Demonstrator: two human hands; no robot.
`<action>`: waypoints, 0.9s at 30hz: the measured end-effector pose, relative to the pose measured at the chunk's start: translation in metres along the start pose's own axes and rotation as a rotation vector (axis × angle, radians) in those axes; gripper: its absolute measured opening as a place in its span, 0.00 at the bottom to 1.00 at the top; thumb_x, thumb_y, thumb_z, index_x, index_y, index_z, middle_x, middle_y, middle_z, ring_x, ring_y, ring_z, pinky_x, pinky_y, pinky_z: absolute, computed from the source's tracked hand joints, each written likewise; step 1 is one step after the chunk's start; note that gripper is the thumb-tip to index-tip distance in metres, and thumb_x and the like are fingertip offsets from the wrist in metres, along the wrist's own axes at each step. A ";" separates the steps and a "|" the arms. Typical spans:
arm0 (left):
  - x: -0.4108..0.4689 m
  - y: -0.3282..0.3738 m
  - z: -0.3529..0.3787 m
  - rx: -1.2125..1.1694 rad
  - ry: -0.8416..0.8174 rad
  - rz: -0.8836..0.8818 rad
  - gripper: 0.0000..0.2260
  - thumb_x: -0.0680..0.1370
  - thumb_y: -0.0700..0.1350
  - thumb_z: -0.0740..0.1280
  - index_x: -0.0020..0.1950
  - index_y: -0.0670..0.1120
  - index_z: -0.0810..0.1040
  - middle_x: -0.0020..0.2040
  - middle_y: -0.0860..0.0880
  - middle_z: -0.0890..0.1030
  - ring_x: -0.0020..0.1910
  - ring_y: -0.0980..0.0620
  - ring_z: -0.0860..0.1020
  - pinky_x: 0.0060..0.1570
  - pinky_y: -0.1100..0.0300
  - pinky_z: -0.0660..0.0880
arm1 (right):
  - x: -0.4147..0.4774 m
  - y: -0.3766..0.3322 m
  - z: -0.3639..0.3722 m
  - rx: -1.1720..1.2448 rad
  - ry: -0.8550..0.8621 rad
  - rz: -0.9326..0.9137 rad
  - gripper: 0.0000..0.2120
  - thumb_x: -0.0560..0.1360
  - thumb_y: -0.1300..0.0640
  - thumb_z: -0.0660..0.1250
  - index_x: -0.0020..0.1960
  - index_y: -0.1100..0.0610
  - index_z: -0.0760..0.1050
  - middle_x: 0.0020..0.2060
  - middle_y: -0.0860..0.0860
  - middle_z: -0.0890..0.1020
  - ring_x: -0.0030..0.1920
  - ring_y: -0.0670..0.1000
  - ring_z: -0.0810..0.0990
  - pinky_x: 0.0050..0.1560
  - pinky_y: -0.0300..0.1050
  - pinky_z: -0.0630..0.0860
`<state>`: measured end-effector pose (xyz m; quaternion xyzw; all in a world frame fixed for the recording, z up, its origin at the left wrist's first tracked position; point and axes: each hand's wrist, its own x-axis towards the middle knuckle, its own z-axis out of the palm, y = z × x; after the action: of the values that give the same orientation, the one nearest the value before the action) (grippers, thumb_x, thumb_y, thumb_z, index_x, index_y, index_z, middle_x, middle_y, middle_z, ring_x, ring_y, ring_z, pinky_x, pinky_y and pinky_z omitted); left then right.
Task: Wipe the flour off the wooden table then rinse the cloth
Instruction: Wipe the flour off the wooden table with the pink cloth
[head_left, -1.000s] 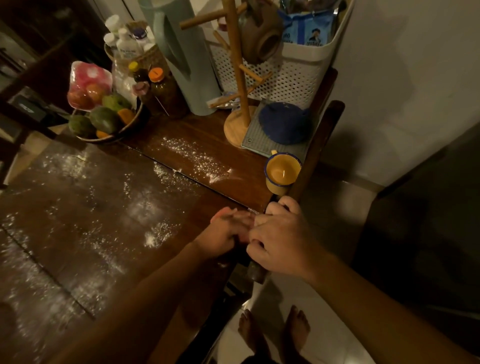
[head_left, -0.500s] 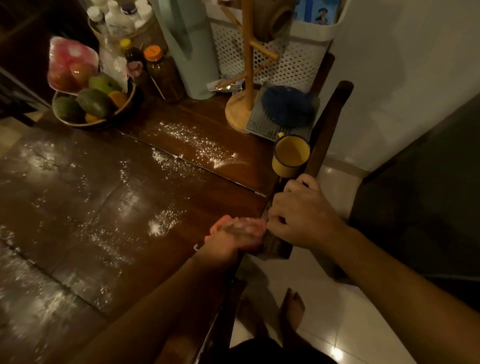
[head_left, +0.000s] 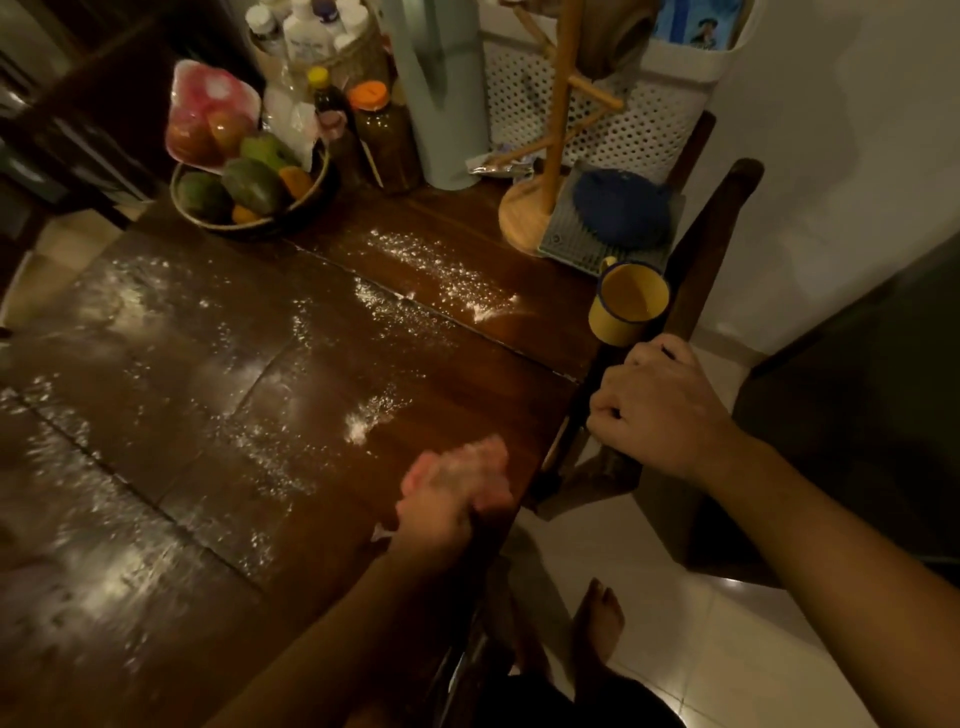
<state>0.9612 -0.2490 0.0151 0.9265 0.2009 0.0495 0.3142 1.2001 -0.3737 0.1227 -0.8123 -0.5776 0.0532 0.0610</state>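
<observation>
Overall, wooden table (head_left: 467, 332): dark, glossy boards fill the left and centre of the view, seen from above by a person standing at the table's right edge.
Flour (head_left: 441, 270): white dust and small clumps lie over most of the boards. It is thickest in a streak toward the far right end and in a small heap just beyond the left hand.
Chair (head_left: 719, 228): dark wood, drawn up against the table's right edge, with its back rail slanting up toward the wall.
Fruit bowl (head_left: 260, 228): at the far left, holding green and orange fruit, with flour lying near it.
Right hand (head_left: 660, 410): fingers curled over the chair's back rail, grasping it.
Left hand (head_left: 457, 493): blurred by motion, low over the table near its right edge. Whether its fingers are closed on anything cannot be told.
Yellow mug (head_left: 628, 301): blue-rimmed, at the table's right edge, just beside the chair rail.
Cloth: not clearly visible. A pale scrap beside the left wrist may be a corner of it, so it is probably under that hand.
Step in hand: likely steadying or shifting the chair while the wipe begins.
Doing it well: press the cloth flat and draw the flour in from the far end into one pile. Follow the seams between boards, go round the mug, and catch the pile at the edge so it does not fall onto the tiled floor (head_left: 675, 649).
</observation>
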 end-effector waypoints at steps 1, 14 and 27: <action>-0.016 0.001 0.001 0.097 -0.130 0.166 0.23 0.73 0.33 0.68 0.64 0.54 0.77 0.67 0.55 0.77 0.66 0.48 0.74 0.66 0.41 0.69 | 0.001 -0.002 -0.002 -0.015 -0.045 0.025 0.20 0.73 0.48 0.53 0.23 0.46 0.55 0.24 0.44 0.64 0.37 0.48 0.66 0.56 0.46 0.58; -0.106 -0.064 -0.035 0.051 0.508 -0.665 0.20 0.81 0.40 0.64 0.68 0.60 0.72 0.63 0.56 0.79 0.58 0.53 0.80 0.57 0.46 0.77 | 0.032 -0.037 -0.020 -0.148 -0.543 0.040 0.13 0.77 0.46 0.59 0.35 0.48 0.71 0.32 0.45 0.74 0.36 0.43 0.71 0.50 0.48 0.62; -0.047 -0.061 -0.040 0.070 0.540 -1.014 0.27 0.80 0.38 0.59 0.78 0.55 0.60 0.79 0.54 0.57 0.78 0.49 0.59 0.76 0.41 0.56 | 0.100 -0.040 0.034 0.105 -0.721 -0.100 0.21 0.77 0.46 0.65 0.68 0.40 0.67 0.72 0.50 0.69 0.76 0.55 0.60 0.72 0.56 0.64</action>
<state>0.8889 -0.2018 0.0116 0.6788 0.6946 0.1210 0.2052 1.1905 -0.2649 0.0935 -0.7079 -0.5973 0.3627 -0.1024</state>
